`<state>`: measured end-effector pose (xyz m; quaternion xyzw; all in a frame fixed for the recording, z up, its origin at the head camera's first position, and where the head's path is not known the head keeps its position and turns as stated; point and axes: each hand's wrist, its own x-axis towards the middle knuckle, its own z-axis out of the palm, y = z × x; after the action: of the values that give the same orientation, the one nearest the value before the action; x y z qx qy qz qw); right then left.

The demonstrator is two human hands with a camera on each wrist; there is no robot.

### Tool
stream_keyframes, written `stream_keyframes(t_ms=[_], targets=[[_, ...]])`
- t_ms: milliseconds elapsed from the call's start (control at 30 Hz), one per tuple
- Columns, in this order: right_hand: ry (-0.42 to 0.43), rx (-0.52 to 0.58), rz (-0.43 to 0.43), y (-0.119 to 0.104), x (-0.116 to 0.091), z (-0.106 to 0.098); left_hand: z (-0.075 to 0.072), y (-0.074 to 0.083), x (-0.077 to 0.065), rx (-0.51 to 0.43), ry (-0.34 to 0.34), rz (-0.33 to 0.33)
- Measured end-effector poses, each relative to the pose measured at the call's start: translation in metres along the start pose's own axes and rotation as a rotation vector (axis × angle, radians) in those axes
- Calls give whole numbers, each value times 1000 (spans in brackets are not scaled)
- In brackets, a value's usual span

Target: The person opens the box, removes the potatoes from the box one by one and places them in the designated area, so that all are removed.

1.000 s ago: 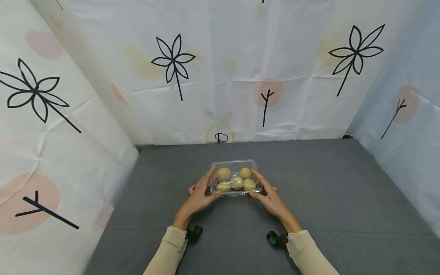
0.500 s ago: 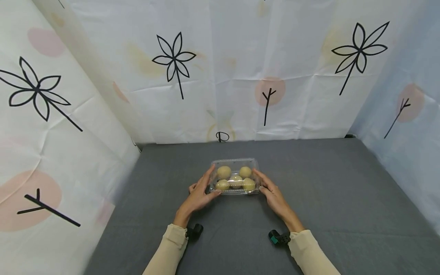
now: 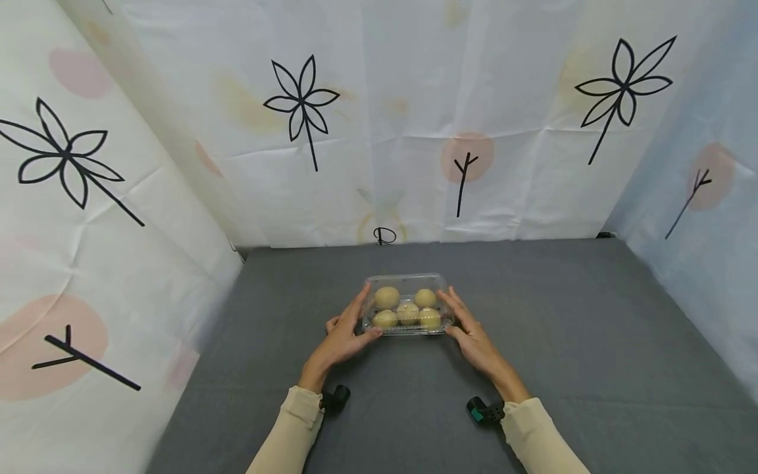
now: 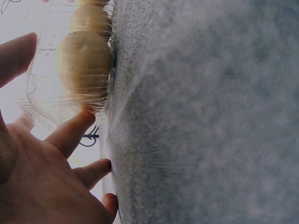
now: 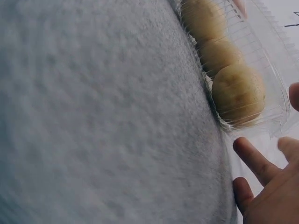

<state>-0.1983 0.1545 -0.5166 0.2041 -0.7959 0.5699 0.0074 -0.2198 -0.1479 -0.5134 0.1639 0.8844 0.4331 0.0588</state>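
Observation:
A clear plastic clamshell box [image 3: 405, 281] rests on the grey cloth, its lid closed over several round, pale yellow-brown potatoes [image 3: 387, 297]. At its left side is my left hand [image 3: 342, 339], fingers spread and mostly straight. In the left wrist view one fingertip meets the box end, and the lower fingertips reach the cloth. My right hand [image 3: 476, 342] stands at the right end with its fingers extended. The right wrist view shows fingertips of that hand [image 5: 275, 191] just off the box corner; whether its thumb touches the lid is unclear.
Grey cloth [image 3: 568, 329] covers the table around the box. White patterned curtains [image 3: 403, 118] enclose the back and both sides. A black wrist camera [image 3: 336, 399] sits on the left wrist and another [image 3: 482, 409] on the right.
My right hand has shifted outward to the right, its thumb drawing away from the box's front edge. My left hand and the box stay nearly in place.

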Motion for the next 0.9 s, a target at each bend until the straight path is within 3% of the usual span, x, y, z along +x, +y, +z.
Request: stream_keyframes(t_ms=[267,600,900], targets=[[29,-49,-25,-2,5,-5,0,1,0,-22,-9,7],[23,-121,-54,-5,16,-12,-1,3,-2,-51,-40,-76],[37,-162,-39,-14,23,-16,-3,-1,0,-7,-35,-14]])
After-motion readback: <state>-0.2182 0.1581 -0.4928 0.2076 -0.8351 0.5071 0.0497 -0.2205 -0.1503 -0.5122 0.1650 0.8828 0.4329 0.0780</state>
